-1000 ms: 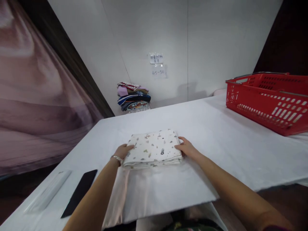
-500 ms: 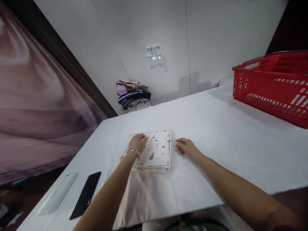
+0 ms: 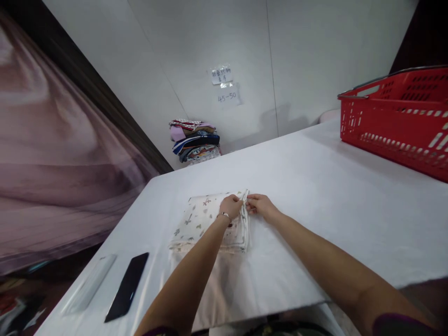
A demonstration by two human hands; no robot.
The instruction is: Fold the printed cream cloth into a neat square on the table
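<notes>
A folded white cloth [image 3: 199, 217] with small brown and green prints lies flat on the white table [image 3: 290, 186], several layers thick. At its right edge my left hand [image 3: 231, 206], with a bracelet on the wrist, pinches the upper layers. Close beside it, my right hand [image 3: 261, 206] has its fingertips closed on the same edge from the right. The two hands nearly meet there. My left forearm covers part of the cloth's front edge.
A red plastic basket [image 3: 395, 123] stands at the right. A stack of folded clothes [image 3: 196, 140] is against the wall at the back. A black phone-like slab [image 3: 128, 287] and a pale flat object [image 3: 91, 283] lie at the front left.
My left hand has moved right across the cloth to its right edge. My right hand has come slightly left and now grips that edge.
</notes>
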